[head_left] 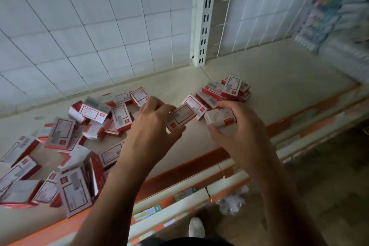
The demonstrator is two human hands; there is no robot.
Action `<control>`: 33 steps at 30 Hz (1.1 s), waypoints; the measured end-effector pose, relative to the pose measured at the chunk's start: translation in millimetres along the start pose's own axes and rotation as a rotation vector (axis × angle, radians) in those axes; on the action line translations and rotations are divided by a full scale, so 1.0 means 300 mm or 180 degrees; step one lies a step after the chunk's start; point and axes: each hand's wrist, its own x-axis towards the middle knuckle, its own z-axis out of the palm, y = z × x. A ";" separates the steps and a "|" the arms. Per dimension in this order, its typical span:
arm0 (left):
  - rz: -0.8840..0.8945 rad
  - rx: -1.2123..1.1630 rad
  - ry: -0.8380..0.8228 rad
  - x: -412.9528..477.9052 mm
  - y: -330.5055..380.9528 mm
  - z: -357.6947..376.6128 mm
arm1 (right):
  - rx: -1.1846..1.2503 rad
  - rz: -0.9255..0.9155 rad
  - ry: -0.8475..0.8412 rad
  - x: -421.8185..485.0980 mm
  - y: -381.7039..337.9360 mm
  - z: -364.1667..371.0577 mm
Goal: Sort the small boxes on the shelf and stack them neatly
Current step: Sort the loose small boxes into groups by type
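Two small boxes in hand over the middle of the shelf, between the scattered heap and a started pile.

The left hand (153, 122) has its fingers (161, 106) curled round a red-and-white box (181, 116), label up. The right hand (241, 128) pinches a second box (218, 118) between thumb and fingers, a pale side showing. The two boxes sit just beside each other above the shelf (279, 74). The loose heap (65, 146) sprawls to the near left, and the small pile (229, 90) lies just beyond the right hand. To do this step well, I judge, turn both boxes the same face up and square their edges together. Then set them flush on the pile rather than dropping them askew.
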 end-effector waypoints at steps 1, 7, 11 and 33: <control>0.0082 -0.0009 -0.0006 0.013 0.017 0.006 | -0.0022 0.0044 0.0084 -0.004 0.014 -0.016; 0.0409 -0.0152 -0.0226 0.082 0.115 0.099 | 0.0072 0.0400 0.0385 -0.050 0.090 -0.083; 0.0484 -0.0088 -0.0319 0.114 0.163 0.176 | 0.0083 0.0508 0.0406 -0.065 0.137 -0.114; -0.0477 0.0118 0.1147 -0.255 -0.216 -0.227 | 0.0388 -0.1169 -0.0461 0.062 -0.290 0.211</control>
